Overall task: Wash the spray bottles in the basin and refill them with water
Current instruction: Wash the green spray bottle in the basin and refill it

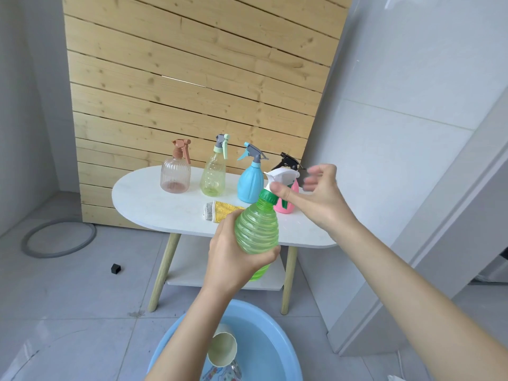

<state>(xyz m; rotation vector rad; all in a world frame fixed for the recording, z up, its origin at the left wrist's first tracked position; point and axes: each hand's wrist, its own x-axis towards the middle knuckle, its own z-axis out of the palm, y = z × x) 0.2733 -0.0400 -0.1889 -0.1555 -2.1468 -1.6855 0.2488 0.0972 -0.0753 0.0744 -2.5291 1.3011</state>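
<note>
Gripped the ribbed translucent green plastic spray bottle round its lower body with the left hand, fingers curled about it. Held it tilted in the air, in front of the white oval table and above the round light-blue plastic basin on the floor. Rested the thumb of the right hand against the white trigger head; held the other fingers loose, blurred, clasping nothing. Noted upright on the table: clear pink ribbed spray bottle, pale yellow-green spray bottle, opaque blue spray bottle, pink spray bottle with black trigger. Noted a yellow cloth lying just before them
</note>
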